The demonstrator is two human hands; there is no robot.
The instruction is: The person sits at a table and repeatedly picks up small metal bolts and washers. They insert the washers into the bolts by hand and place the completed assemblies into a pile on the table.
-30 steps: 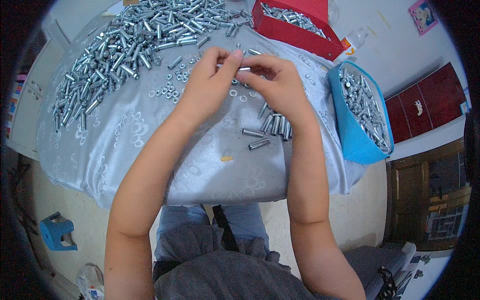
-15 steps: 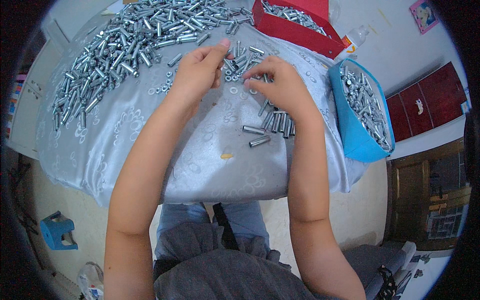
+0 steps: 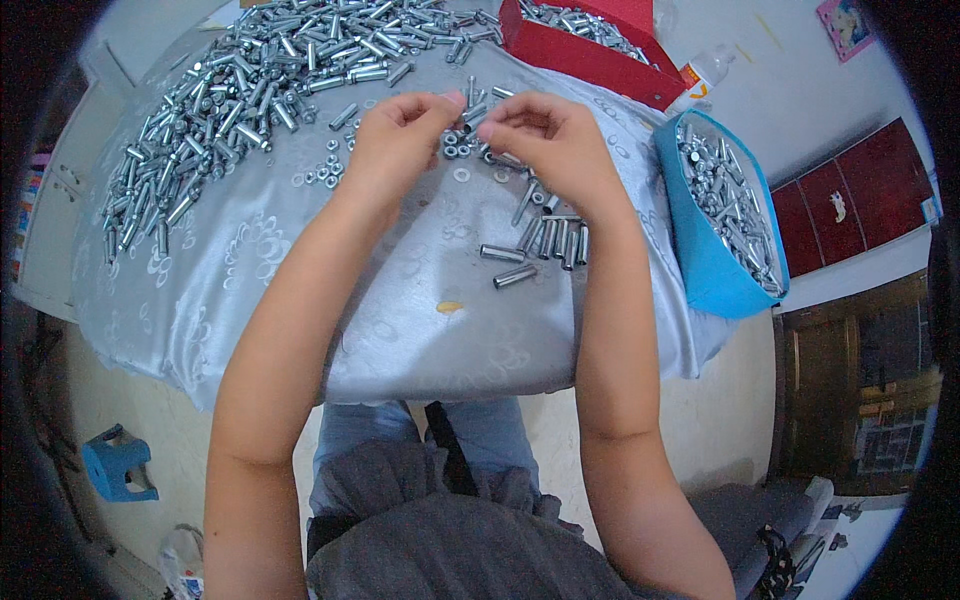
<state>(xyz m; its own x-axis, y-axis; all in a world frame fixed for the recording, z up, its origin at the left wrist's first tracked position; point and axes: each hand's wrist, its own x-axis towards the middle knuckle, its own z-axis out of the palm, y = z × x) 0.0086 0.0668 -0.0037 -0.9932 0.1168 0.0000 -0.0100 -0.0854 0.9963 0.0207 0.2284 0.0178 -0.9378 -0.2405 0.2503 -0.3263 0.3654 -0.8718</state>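
Observation:
My left hand (image 3: 400,145) is closed in a pinch, with a metal expansion bolt partly showing at its fingertips. Just to the right, my right hand (image 3: 555,150) has thumb and forefinger brought together; the washer between them is mostly hidden. Below and between the hands lie hex nuts (image 3: 451,140) and a flat washer (image 3: 461,175). More nuts (image 3: 331,174) sit left of my left wrist. Several metal sleeves (image 3: 515,277) rest beside my right forearm.
A large heap of expansion bolts (image 3: 250,85) covers the table's far left. At the back stands a red box (image 3: 590,62) of metal parts, near a plastic bottle (image 3: 705,75). A blue bin (image 3: 715,265) of bolts is at the right edge. A yellow scrap (image 3: 450,307) lies on the silvery tablecloth (image 3: 420,350).
My right hand has risen from the loose washers toward my left fingertips, and one washer has left the cloth. My left hand has barely moved.

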